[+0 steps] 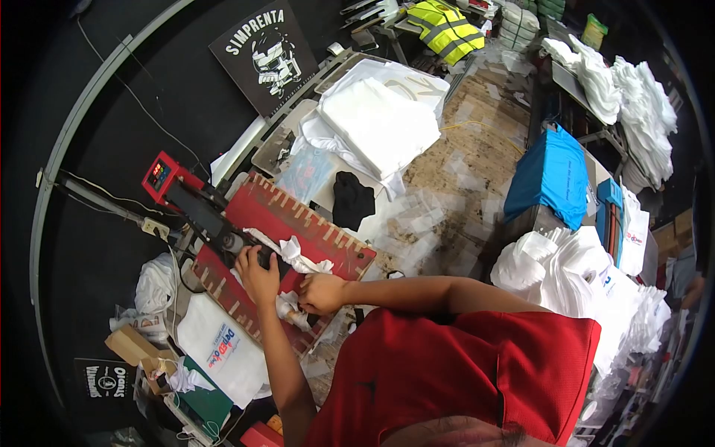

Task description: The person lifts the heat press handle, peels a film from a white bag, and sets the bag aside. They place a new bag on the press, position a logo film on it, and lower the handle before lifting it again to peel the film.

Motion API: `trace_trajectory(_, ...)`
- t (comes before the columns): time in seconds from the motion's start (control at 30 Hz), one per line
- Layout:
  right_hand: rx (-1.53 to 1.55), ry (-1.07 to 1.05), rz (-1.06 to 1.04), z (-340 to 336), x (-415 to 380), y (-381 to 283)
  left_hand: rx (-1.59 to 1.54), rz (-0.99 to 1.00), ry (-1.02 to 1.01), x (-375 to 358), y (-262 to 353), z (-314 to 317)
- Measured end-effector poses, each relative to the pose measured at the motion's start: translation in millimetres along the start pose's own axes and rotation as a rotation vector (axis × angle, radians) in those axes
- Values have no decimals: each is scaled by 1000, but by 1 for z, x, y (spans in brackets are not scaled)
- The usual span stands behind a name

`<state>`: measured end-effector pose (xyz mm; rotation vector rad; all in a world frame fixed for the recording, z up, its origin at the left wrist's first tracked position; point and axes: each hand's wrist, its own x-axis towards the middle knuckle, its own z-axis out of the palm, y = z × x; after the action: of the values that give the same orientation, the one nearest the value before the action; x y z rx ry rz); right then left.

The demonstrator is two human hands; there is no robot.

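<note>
Pressing down on the red machine (298, 223): left hand (257, 277) flat, fingers spread over its dark middle; right hand (322, 293) just beside, fist closed around a crumpled white cloth (289, 304). Lying on the machine's top, another white rag (294, 253). Below the machine, open cardboard box (138, 350), contents unclear.

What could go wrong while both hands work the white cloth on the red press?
The left hand rests on the dark middle bar of the red toothed press plate; fingers could get pinched or burned there. The right hand grips crumpled white cloth, which may snag on the plate's teeth.
</note>
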<state>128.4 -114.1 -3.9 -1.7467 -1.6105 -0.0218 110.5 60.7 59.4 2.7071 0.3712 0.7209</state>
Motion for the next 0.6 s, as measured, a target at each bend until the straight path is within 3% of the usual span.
trace_trajectory(0.13, -18, -16, 18, 2, -1, 0, 15, -3, -8, 1, 1, 0)
trace_trajectory(0.2, -15, -35, 17, 2, -1, 0, 87, -10, 153, 1, 3, 1)
trace_trajectory(0.27, -72, -47, 30, 4, -1, 0, 148, -134, 300, -1, 2, 4)
trace_trajectory(0.3, -69, -44, -15, 3, -1, -2, 163, -264, 262, 1, 3, 0)
trace_trajectory(0.4, -102, -56, -53, 1, 4, -1, 167, -374, 335, 2, -23, 13)
trace_trajectory(0.47, -130, -89, -24, -3, 6, -6, -62, -583, 311, 8, -10, -3)
trace_trajectory(0.53, -144, -144, -10, -11, 10, -11, -105, -636, 333, 7, -32, 6)
trace_trajectory(0.6, -189, -171, -32, -12, 9, -11, -553, -833, 292, 7, -42, 1)
